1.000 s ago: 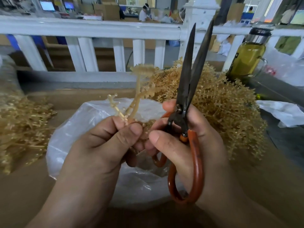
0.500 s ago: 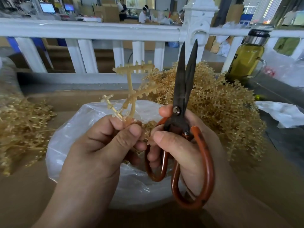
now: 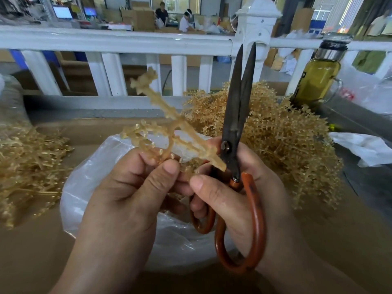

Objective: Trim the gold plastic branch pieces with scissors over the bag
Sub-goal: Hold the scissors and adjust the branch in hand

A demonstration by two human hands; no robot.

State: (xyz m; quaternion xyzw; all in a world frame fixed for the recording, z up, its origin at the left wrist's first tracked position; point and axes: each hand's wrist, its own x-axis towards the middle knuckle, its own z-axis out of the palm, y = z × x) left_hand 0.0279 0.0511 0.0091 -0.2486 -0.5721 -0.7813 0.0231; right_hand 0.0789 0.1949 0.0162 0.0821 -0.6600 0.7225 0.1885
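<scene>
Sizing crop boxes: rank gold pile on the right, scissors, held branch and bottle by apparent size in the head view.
gold pile
scissors
held branch and bottle: too alike to rank. The bottle stands farther back.

Soft, even indoor light fills the workshop, brightest at the far windows (image 3: 177,4); glare streaks the white railing (image 3: 118,40) and the plastic bag (image 3: 84,183). The gold branch (image 3: 179,123) is smeared by motion blur. Wide-angle distortion tilts the railing posts near the edges; shadows are faint.
</scene>
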